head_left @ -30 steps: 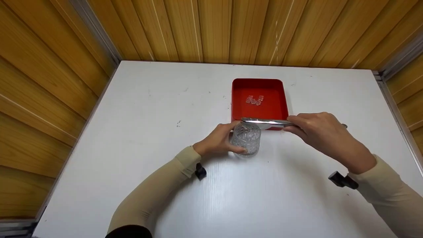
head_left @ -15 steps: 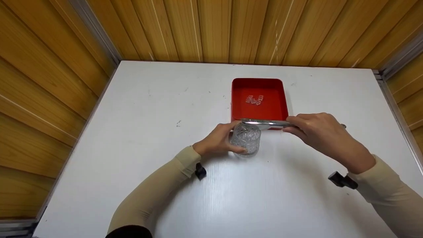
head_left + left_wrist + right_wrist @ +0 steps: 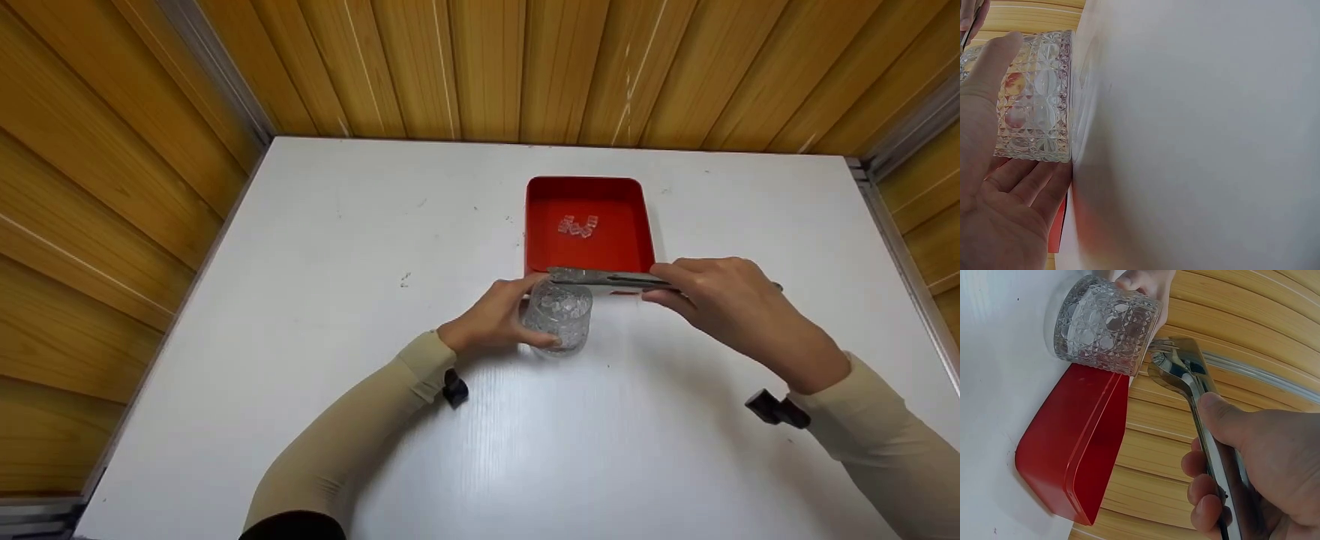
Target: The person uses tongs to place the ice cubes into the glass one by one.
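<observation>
My left hand (image 3: 487, 319) holds a clear cut-glass tumbler (image 3: 566, 326) that stands upright on the table, with the thumb on the near side and the fingers on the far side. In the left wrist view the tumbler's patterned wall (image 3: 1044, 95) lies between thumb and fingers. My right hand (image 3: 731, 300) grips a pair of metal tongs (image 3: 615, 280) by the handles. Their tips reach left over the tumbler's rim in the head view. The right wrist view shows a spoon-shaped end (image 3: 1169, 368) and a pronged end on the tongs.
Just behind the tumbler stands a red square tray (image 3: 622, 251), its front edge overlapped by the tongs. Several small clear cubes (image 3: 576, 229) lie on its floor. The white table (image 3: 375, 225) is bounded by wood-patterned walls (image 3: 480, 71).
The tongs have turned slightly in my right hand, their side now darker and a slit showing along them. My left hand and the tumbler have stayed in place.
</observation>
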A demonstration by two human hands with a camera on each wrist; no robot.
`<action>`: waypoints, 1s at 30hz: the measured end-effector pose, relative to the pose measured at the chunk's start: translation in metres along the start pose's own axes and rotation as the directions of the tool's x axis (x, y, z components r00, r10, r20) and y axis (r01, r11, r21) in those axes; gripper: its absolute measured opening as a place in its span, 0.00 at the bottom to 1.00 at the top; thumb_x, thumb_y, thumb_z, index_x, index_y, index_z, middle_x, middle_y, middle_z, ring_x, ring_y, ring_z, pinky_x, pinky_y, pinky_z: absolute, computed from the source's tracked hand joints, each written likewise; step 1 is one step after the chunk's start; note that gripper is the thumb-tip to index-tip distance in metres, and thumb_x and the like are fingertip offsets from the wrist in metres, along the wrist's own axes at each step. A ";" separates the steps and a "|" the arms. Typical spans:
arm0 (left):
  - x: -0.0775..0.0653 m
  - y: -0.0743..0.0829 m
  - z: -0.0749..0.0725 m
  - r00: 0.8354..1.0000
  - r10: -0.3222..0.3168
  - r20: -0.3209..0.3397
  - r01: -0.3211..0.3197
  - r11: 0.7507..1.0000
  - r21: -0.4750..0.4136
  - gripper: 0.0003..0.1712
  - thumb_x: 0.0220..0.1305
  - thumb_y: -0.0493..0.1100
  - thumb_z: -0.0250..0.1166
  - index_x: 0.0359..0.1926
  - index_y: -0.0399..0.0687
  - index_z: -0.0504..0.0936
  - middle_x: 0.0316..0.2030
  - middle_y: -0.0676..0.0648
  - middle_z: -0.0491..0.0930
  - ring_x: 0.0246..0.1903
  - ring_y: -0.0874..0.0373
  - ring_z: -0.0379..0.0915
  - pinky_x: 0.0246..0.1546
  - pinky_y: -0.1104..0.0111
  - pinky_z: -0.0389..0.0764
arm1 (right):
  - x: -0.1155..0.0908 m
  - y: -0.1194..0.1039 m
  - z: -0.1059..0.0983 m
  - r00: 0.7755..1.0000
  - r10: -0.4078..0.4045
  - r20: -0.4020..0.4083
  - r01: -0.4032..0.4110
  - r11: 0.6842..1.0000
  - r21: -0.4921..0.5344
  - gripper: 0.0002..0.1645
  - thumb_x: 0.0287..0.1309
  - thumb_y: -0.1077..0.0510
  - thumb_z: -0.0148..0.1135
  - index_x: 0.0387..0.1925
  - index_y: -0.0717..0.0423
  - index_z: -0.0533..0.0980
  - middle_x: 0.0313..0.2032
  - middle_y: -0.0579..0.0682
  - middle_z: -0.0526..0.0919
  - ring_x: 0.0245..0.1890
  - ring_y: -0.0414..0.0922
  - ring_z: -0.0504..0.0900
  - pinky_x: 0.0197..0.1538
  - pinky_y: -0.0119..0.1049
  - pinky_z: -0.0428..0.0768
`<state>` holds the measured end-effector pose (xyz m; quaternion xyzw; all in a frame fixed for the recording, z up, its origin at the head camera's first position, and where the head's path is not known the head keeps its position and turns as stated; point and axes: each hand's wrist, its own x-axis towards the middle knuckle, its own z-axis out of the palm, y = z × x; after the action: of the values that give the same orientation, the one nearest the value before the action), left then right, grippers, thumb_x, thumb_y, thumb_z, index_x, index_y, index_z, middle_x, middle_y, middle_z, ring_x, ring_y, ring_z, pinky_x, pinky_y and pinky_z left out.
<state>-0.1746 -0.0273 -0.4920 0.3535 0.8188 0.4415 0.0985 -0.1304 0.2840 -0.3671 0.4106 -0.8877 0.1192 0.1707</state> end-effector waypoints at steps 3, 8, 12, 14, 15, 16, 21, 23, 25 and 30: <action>0.000 0.000 0.000 1.000 0.003 -0.003 -0.003 1.000 0.008 0.48 0.50 0.54 0.83 0.69 0.46 0.72 0.54 0.51 0.83 0.52 0.64 0.78 0.56 0.74 0.77 | 0.000 0.001 0.000 1.000 0.002 0.003 -0.002 1.000 -0.007 0.37 0.74 0.32 0.38 0.40 0.57 0.81 0.25 0.46 0.83 0.20 0.39 0.74 0.22 0.36 0.74; 0.000 0.000 0.000 1.000 -0.002 -0.002 0.002 1.000 0.015 0.50 0.50 0.54 0.82 0.72 0.48 0.71 0.56 0.52 0.82 0.54 0.64 0.77 0.58 0.73 0.76 | 0.001 0.002 -0.001 1.000 0.015 0.023 -0.015 1.000 -0.014 0.33 0.72 0.34 0.44 0.42 0.57 0.81 0.27 0.48 0.85 0.20 0.40 0.75 0.22 0.37 0.76; 0.000 0.000 0.000 1.000 0.010 -0.005 -0.010 1.000 0.009 0.50 0.50 0.54 0.83 0.71 0.49 0.71 0.56 0.52 0.82 0.54 0.64 0.77 0.58 0.73 0.76 | 0.002 0.003 -0.001 0.998 0.036 0.046 -0.035 0.999 -0.015 0.18 0.65 0.46 0.68 0.44 0.57 0.82 0.29 0.49 0.87 0.21 0.41 0.77 0.23 0.39 0.78; 0.000 -0.001 0.000 1.000 0.017 -0.006 -0.017 1.000 0.005 0.49 0.50 0.54 0.83 0.70 0.49 0.72 0.56 0.52 0.82 0.54 0.64 0.77 0.58 0.73 0.76 | 0.003 0.004 -0.002 0.998 0.043 0.051 -0.042 0.999 -0.013 0.16 0.58 0.54 0.76 0.44 0.57 0.82 0.29 0.49 0.87 0.20 0.40 0.76 0.23 0.38 0.77; 0.001 -0.001 0.000 1.000 0.017 -0.004 -0.017 1.000 0.000 0.48 0.50 0.53 0.83 0.70 0.48 0.72 0.56 0.52 0.82 0.54 0.64 0.77 0.58 0.73 0.76 | 0.004 0.005 -0.001 0.998 0.044 0.051 -0.044 0.999 -0.010 0.17 0.55 0.56 0.78 0.44 0.57 0.82 0.29 0.48 0.86 0.20 0.40 0.76 0.23 0.37 0.76; 0.000 -0.001 0.000 1.000 0.015 -0.005 -0.015 1.000 -0.002 0.47 0.50 0.53 0.83 0.69 0.48 0.72 0.55 0.52 0.82 0.53 0.65 0.77 0.57 0.73 0.77 | 0.004 0.005 -0.001 0.998 0.045 0.050 -0.044 0.999 -0.009 0.17 0.54 0.57 0.78 0.44 0.56 0.82 0.29 0.48 0.86 0.20 0.40 0.76 0.23 0.37 0.76; 0.000 -0.001 0.001 1.000 0.002 -0.004 -0.002 1.000 -0.008 0.46 0.51 0.53 0.82 0.68 0.48 0.73 0.55 0.52 0.82 0.53 0.64 0.77 0.58 0.73 0.77 | 0.004 0.009 0.000 0.999 0.039 0.039 -0.039 0.999 -0.005 0.15 0.59 0.54 0.75 0.44 0.56 0.82 0.29 0.48 0.87 0.20 0.39 0.75 0.23 0.37 0.76; 0.000 -0.001 0.001 1.000 0.003 -0.007 -0.003 1.000 -0.010 0.46 0.50 0.53 0.82 0.68 0.48 0.73 0.55 0.53 0.82 0.53 0.64 0.77 0.57 0.73 0.77 | 0.004 0.010 0.000 0.999 0.036 0.033 -0.036 0.999 -0.002 0.15 0.60 0.54 0.75 0.44 0.57 0.82 0.29 0.48 0.87 0.20 0.39 0.76 0.23 0.37 0.76; -0.001 0.000 0.001 1.000 0.001 -0.009 -0.001 1.000 -0.016 0.47 0.51 0.53 0.82 0.69 0.49 0.72 0.55 0.53 0.82 0.52 0.64 0.77 0.57 0.73 0.77 | 0.005 0.011 0.001 0.999 0.035 0.029 -0.035 0.999 0.002 0.15 0.58 0.55 0.76 0.44 0.57 0.83 0.30 0.48 0.87 0.20 0.39 0.76 0.23 0.37 0.76; -0.001 0.000 0.001 1.000 0.006 -0.012 -0.006 1.000 -0.008 0.48 0.50 0.55 0.82 0.69 0.50 0.72 0.55 0.54 0.82 0.52 0.64 0.77 0.57 0.73 0.77 | 0.008 0.015 0.000 0.999 0.030 0.019 -0.030 1.000 -0.006 0.17 0.55 0.57 0.78 0.45 0.57 0.83 0.29 0.48 0.86 0.20 0.39 0.75 0.22 0.37 0.75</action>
<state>-0.1736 -0.0276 -0.4930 0.3530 0.8164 0.4473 0.0936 -0.1464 0.2879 -0.3652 0.3980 -0.8957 0.1154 0.1613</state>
